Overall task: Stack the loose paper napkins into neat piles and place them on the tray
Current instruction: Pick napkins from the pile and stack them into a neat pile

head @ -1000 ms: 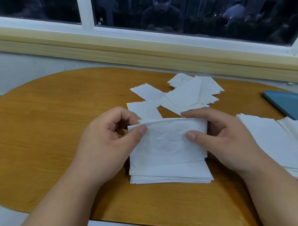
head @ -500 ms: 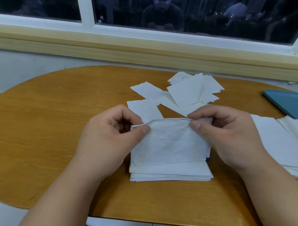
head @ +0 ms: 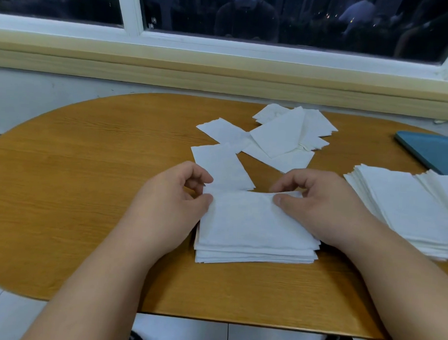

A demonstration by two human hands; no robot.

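Two hands are on the working pile [head: 252,257], which sits by the near edge of the table [head: 212,298], about mid-width.

Change over the last second: the top napkin [head: 246,219] was held up and tilted off the pile. Now it lies almost flat on it, with only the far edge a little raised. Its near edge roughly lines up with the sheets below, and there is a slight offset at the right side. I'd call this sheet basically placed; what's left is to let go and square it up.

Pose:
- The left hand [head: 170,201] is palm down. Thumb and curled index finger pinch the napkin's far-left corner, and the wrist lies along the pile's left side.
- The right hand [head: 319,207] has its thumb on top of the far edge, right of centre, with fingers curled behind it, also pinching. The heel of the hand covers the pile's right side.

Just beyond the hands a single napkin [head: 223,167] meets the pile's far edge; I can't tell whether it tucks under.

Further out, toward the far edge, several loose napkins [head: 275,138] overlap at odd angles, not yet stacked.

At the right edge a second stack [head: 408,211], taller and a bit fanned, sits on the table, not on the tray [head: 434,150]. The tray is at the far right, with only a corner in view.

My read is that the task is well short of done: the loose ones still need collecting and both stacks still need moving.
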